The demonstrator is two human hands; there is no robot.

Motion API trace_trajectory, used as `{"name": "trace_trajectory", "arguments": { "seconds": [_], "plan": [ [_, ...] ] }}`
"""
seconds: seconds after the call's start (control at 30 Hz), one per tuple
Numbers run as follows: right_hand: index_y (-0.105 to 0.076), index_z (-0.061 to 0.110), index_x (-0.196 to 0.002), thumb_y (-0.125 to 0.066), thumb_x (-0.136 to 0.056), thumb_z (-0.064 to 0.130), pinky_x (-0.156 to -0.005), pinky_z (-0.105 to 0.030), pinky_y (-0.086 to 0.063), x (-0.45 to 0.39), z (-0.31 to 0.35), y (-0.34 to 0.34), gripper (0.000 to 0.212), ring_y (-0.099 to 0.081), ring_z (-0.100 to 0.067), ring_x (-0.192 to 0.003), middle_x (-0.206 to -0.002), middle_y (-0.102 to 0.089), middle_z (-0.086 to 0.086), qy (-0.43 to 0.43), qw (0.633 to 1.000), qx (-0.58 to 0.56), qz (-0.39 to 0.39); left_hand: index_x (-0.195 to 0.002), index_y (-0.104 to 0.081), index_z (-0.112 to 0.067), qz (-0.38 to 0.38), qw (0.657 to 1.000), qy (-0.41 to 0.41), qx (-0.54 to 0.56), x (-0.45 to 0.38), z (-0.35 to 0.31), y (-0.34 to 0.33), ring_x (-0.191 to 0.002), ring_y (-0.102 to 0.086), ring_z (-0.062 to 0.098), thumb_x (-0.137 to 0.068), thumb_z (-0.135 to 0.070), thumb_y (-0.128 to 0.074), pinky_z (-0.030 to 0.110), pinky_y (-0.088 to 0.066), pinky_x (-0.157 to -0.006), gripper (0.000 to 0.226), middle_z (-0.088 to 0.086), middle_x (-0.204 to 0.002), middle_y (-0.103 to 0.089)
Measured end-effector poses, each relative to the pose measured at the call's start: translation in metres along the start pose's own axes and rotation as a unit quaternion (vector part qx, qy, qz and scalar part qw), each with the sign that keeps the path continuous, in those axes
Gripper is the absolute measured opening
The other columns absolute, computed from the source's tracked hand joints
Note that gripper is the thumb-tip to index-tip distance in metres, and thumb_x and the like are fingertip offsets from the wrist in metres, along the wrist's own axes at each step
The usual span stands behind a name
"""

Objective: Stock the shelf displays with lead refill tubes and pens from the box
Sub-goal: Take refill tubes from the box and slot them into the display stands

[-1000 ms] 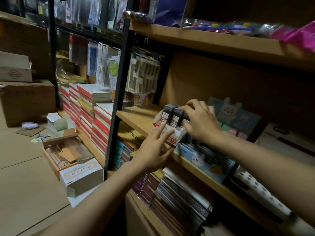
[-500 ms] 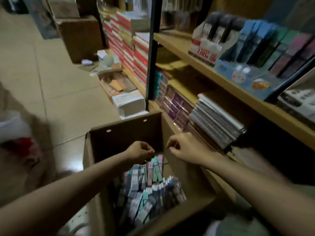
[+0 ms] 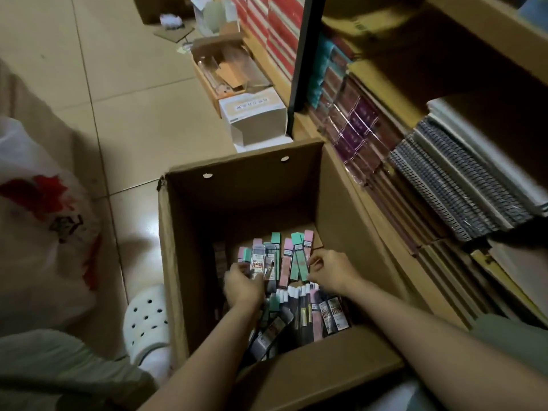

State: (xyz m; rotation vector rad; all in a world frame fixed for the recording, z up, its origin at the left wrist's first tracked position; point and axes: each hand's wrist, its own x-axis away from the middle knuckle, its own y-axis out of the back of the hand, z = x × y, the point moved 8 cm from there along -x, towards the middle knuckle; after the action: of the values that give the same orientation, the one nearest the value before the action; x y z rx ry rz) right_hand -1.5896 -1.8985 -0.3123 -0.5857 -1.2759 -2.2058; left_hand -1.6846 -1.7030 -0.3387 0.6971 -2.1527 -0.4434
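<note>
From the head camera I see both my hands down inside the cardboard box (image 3: 341, 185). My left hand (image 3: 243, 284) curls its fingers around a gray packet (image 3: 257, 261) just ahead of it. My right hand (image 3: 332, 271) pinches the near end of a green packet (image 3: 298, 256), thumb and fingers narrowed. More packets (image 3: 314, 310) lie between and beneath my wrists. Notebooks (image 3: 456, 191) fill the shelf off to the right hand's side.

Matt brown cardboard box (image 3: 335, 185), glossy plastic-wrapped refill packs (image 3: 292, 259), shiny tiled floor (image 3: 133, 120), wooden shelf (image 3: 480, 22)
</note>
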Motion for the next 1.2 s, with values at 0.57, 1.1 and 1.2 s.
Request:
{"name": "trace_trajectory", "arguments": {
  "seconds": [0.57,1.1,1.2],
  "plan": [
    [-0.039,0.014,-0.138,-0.07,-0.088,0.017,-0.087,-0.038,-0.051,-0.052,0.014,-0.025,0.059,-0.055,-0.031,-0.115,-0.139,-0.047,-0.01,-0.042,0.99,0.086,-0.105,-0.111,-0.055,-0.015,-0.038,0.998,-0.044,-0.027,-0.027,-0.013,-0.015,-0.096,-0.062,0.021,-0.095,-0.016,-0.057,0.042,-0.056,-0.081,0.017,0.003,-0.11,-0.06],
    [-0.05,0.032,-0.116,-0.072,-0.081,0.011,-0.063,-0.014,-0.05,0.004,0.042,-0.03,0.046,-0.058,-0.004,-0.083,-0.113,-0.049,0.01,0.127,0.984,-0.117,-0.04,-0.108,-0.055,-0.022,0.168,0.959,-0.028,0.227,0.013,-0.02,-0.037,-0.084,-0.069,0.012,-0.091,-0.021,-0.065,0.018,-0.051,-0.055,0.019,0.003,-0.101,-0.069],
    [-0.051,0.034,-0.114,-0.075,-0.08,0.013,-0.065,-0.015,-0.048,0.008,0.045,-0.027,0.047,-0.057,-0.004,-0.081,-0.112,-0.052,0.01,0.143,0.984,-0.107,-0.029,-0.101,-0.057,-0.025,0.168,0.95,-0.009,0.262,0.012,-0.019,-0.035,-0.082,-0.069,0.011,-0.094,-0.013,-0.06,0.019,-0.052,-0.054,0.015,0.001,-0.098,-0.07]
  ]
}}
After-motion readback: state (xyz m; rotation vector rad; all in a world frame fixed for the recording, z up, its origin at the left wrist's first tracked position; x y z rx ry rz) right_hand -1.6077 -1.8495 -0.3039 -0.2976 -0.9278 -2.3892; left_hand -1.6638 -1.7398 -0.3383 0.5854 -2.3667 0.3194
